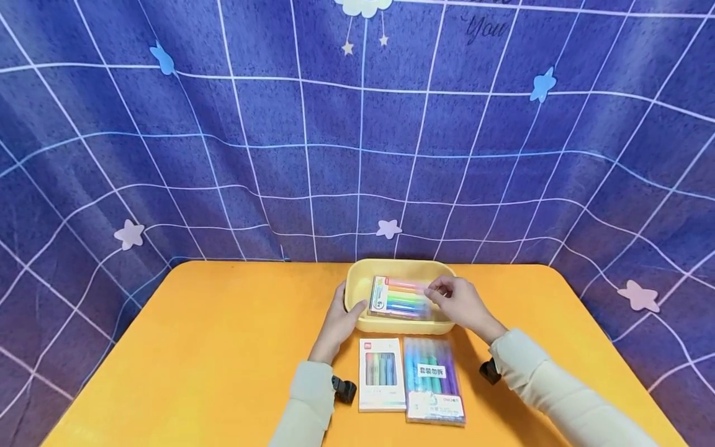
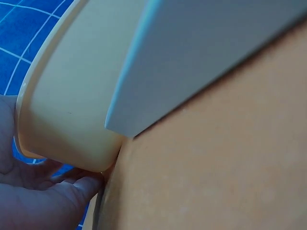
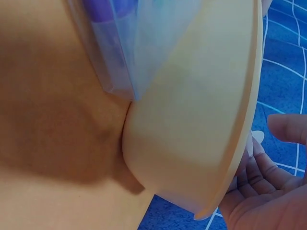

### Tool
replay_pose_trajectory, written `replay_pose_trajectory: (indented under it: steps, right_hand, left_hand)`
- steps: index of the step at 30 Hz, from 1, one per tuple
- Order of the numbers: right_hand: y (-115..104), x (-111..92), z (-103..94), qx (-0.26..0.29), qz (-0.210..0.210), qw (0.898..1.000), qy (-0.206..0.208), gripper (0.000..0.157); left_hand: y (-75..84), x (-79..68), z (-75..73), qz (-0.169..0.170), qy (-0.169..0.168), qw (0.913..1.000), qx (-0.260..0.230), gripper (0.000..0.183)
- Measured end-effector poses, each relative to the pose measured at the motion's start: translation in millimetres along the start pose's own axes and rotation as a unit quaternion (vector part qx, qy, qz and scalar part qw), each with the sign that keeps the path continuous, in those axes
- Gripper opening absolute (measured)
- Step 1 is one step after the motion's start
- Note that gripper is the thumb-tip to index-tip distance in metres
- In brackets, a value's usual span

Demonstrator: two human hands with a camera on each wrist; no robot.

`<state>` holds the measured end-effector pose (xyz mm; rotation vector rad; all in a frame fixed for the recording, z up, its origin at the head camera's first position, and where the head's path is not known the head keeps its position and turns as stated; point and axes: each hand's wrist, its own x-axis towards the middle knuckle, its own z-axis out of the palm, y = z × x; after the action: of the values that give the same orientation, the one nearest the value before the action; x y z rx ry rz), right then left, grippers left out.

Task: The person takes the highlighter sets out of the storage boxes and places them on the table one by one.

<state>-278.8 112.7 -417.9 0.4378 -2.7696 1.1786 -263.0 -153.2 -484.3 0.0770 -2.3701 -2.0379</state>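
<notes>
A blue curtain (image 1: 335,167) with pale grid lines and stars hangs behind an orange table (image 1: 223,347) with rounded far corners. The left hand (image 1: 339,320) grips the left end of a yellow tray (image 1: 404,326), its thumb over the front corner and its fingers around the outside. The right hand (image 1: 460,304) reaches across the tray's right end; its fingers are loosely bent and its thumb stands apart from them, by the right wrist view. Whether a fingertip touches the pack (image 1: 399,298) just beside it, I can't tell.

That pack, full of rainbow-coloured pens, lies inside the tray, with its printed card end to the left. It falls short of the rim all round; the wider gap is at the right end, under the right hand.

Outward again, a white box (image 1: 382,397) and a clear case (image 1: 436,379) of blue, green and purple pens lie side by side just in front of the tray, a narrow strip of orange between them. The forearms, in pale sleeves, flank this pair, a dark wrist camera (image 1: 344,390) on the left one. The tray's back rim sits close to the table's far edge, while the tabletop stretches widest to the left.
</notes>
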Motion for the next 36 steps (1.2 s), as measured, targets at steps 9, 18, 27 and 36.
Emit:
replay_pose_trajectory:
  steps: [9,18,27,36]
  right_hand:
    - [0.9,10.2,4.7,-0.013,-0.003,1.0,-0.01,0.014]
    - [0.9,19.7,6.3,-0.026,-0.017,0.999,-0.016,0.014]
    - [1.7,29.0,7.0,-0.043,-0.018,0.999,-0.019,0.014]
    - [1.6,37.9,9.5,-0.052,-0.014,0.998,-0.028,0.016]
  left_hand:
    - [-4.9,-0.9,-0.2,-0.002,-0.001,1.0,-0.004,0.07]
    - [-2.6,1.0,-0.4,0.011,0.004,0.9999,-0.003,0.071]
    - [0.0,1.0,-1.1,0.011,0.002,0.9999,-0.006,0.071]
    - [2.2,-1.9,0.7,0.01,0.002,0.9999,0.001,0.07]
